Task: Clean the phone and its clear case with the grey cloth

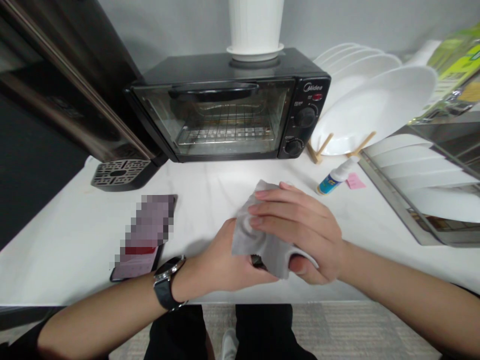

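White counter (210, 190), black oven (228, 115), gray wall (180, 27), right hand (313, 230) pinching gray cloth (247, 237) — left hand (221, 262) partly hidden, can't tell its grip

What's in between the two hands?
In the head view, a grey cloth lies between the right hand and the left hand. A bit of something dark peeks out there too, too hidden to name.

The cloth (245, 241) is plain grey, the table (204, 192) white with faint grey veining. The oven (232, 120) is black with pale lettering and a red oval; the plates (378, 110) and pot (255, 25) are plain white. The spray bottle (335, 177) is white with a mostly blue label, the paper note (356, 181) pink, the watch (167, 286) black and silver.
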